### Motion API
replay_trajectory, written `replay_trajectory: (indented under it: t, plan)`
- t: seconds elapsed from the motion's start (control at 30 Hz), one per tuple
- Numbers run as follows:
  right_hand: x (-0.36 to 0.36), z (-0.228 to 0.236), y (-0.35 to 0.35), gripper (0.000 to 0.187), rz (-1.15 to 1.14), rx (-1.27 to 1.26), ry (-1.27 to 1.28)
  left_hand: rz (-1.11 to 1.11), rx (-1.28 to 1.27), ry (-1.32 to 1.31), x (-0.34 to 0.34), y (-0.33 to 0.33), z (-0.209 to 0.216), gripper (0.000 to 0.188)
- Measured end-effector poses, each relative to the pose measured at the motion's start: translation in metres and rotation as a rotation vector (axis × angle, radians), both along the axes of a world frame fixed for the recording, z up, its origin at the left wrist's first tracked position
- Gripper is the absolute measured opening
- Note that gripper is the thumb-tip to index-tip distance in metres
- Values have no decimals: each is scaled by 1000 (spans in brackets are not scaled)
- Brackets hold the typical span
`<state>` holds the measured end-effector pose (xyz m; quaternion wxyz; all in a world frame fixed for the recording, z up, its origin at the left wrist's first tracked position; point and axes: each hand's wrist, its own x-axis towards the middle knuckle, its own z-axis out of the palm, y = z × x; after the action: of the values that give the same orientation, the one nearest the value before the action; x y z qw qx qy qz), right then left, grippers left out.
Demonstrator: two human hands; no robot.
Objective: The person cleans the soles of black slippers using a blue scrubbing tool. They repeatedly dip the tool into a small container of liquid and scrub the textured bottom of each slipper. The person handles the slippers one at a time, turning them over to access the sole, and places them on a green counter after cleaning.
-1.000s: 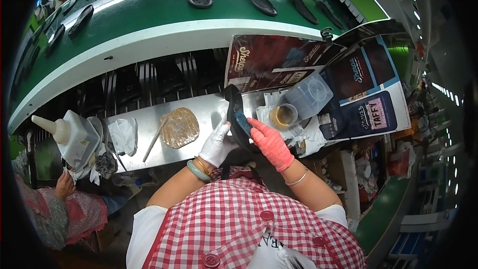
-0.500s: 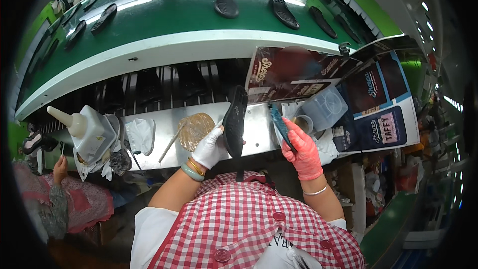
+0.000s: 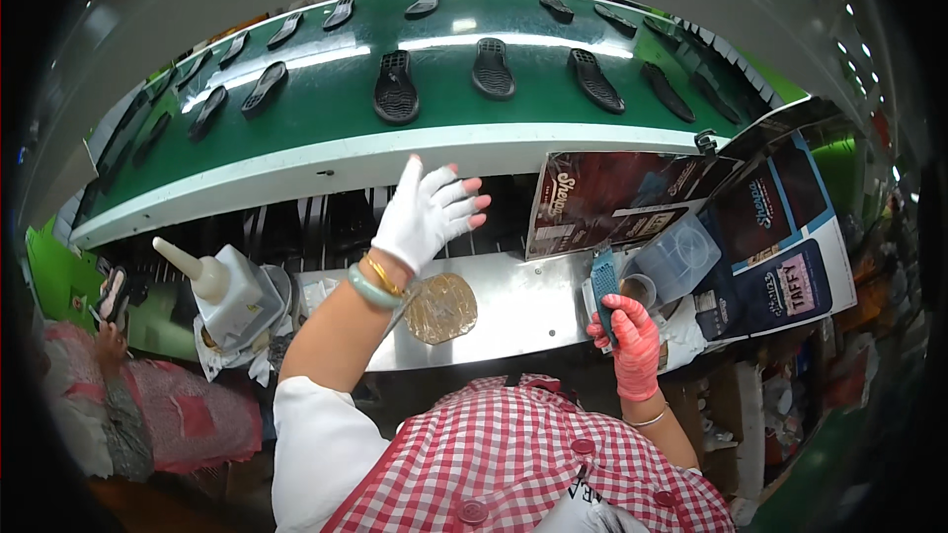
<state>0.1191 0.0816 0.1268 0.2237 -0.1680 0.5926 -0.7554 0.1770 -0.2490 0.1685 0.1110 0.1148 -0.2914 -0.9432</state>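
My left hand [image 3: 427, 212], in a white glove with bare fingertips, is raised before the pale front rail of the green conveyor belt [image 3: 326, 109]. Its fingers are spread and hold nothing. On the belt beyond it lies a black shoe sole [image 3: 395, 89], tread side up, apart from the hand. In a pink-red glove, my right hand [image 3: 632, 341] is closed around a teal brush [image 3: 604, 281] held upright over the metal shelf [image 3: 513, 311]. Beside the brush stand a small cup [image 3: 639, 289] and a clear plastic box [image 3: 681, 262].
Several other soles [image 3: 493, 69] lie spread along the belt. A round brown plastic-wrapped pad [image 3: 441, 308] rests on the shelf, with a white nozzle bottle [image 3: 232, 296] to its left. Printed cardboard panels [image 3: 617, 202] stand at right. Another person's hand [image 3: 111, 345] is at far left.
The black sole has left my left hand and now lies on the belt. That hand has reached up and forward and opened. My right hand still grips the brush.
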Motion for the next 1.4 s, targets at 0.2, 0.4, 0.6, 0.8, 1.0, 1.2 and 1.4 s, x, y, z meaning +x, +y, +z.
replay_trajectory:
  t: [0.2, 0.4, 0.6, 0.8, 1.0, 1.2, 1.4]
  plan:
    - [3, -36, 30, 33, -117, 172, 524, 960, -1553, -237, -5, -134, -1, 33]
    - [10, -32, 30, 27, -310, 404, 794, 837, -2149, -1266, 54, -356, -24, 73]
    - [15, -37, 37, 26, -478, 417, 777, 524, -1849, -1404, 60, -465, -47, 91]
    - [17, -53, 58, 30, -504, 498, 878, 562, -2041, -1143, 50, -463, -32, 72]
    - [11, -62, 73, 24, -543, 308, 343, 730, -1941, -1303, 11, -356, -4, 72]
    - [-44, -56, 92, 24, -619, 193, 31, 990, -1485, -252, 95, -251, -3, 36]
    - [-92, -77, 115, 26, -627, 345, -11, 267, -915, -163, 63, 48, -70, 93]
